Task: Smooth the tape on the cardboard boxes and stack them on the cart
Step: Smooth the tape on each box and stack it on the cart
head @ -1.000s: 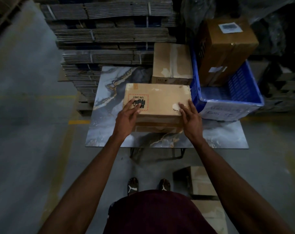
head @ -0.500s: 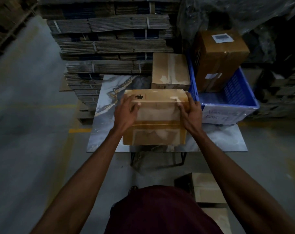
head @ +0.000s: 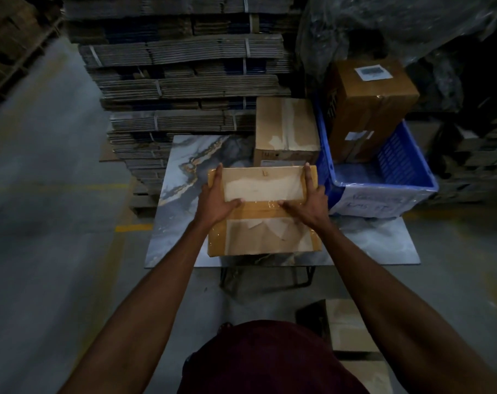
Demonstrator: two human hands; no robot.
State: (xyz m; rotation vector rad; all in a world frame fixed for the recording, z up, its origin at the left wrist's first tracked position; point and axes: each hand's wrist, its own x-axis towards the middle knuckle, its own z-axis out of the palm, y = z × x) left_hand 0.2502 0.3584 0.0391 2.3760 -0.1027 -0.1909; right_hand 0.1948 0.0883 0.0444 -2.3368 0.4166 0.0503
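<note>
A: Box (head: 263, 211): where is it seen?
B: On the counter (head: 167, 223), by the near edge, beside the blue crate (head: 398, 177).
A: And the hands?
B: It is gripped at each side, left hand (head: 217, 199) and right hand (head: 312, 199), thumbs laid on the taped top.

I have one view only, from the head camera, so nothing is shared with a second lens. It sits high, facing forward and steeply down; my maroon shirt (head: 270, 362) fills the 6 o'clock edge. Both forearms run up from there toward centre, ending close below the lens over the marbled surface (head: 182, 217). Wide-angle bending curves the concrete floor (head: 51, 223) at 9 o'clock. The bundled flat cardboard (head: 184, 81) at 12 o'clock marks the far limit.
</note>
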